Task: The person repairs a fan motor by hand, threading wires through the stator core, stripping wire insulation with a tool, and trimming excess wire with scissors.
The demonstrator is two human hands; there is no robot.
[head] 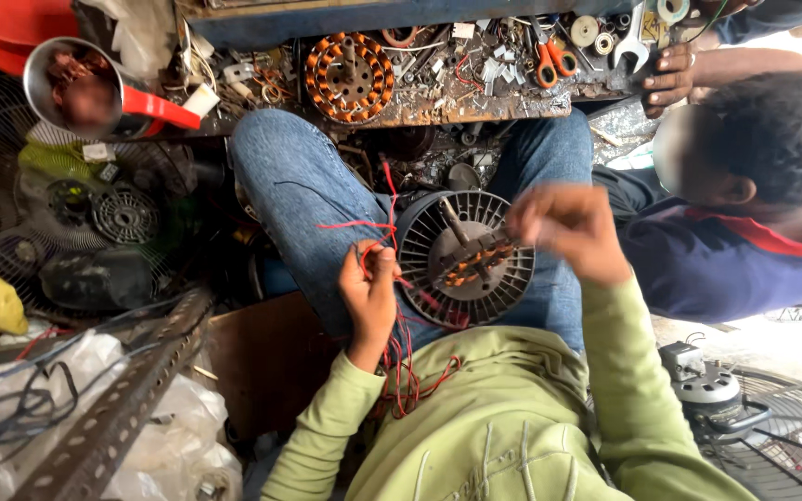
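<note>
A person in a green top works on a fan motor (464,258) resting in the lap, between denim-clad knees.

The left hand (369,286) has its fingers closed around red wires (364,224) beside the finned housing; the right hand (568,227), blurred, pinches at the copper windings. A second wound stator (349,77) and orange-handled scissors (549,59) lie on the cluttered bench (475,104); another person crouches alongside.

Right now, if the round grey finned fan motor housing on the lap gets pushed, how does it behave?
The round grey finned motor housing looks like cast metal with copper windings, so probably heavy for its size. It rests on blue-jeaned thighs, so it may tip or roll. The thin red wires pinched in the left hand look floppy and could snag.
</note>
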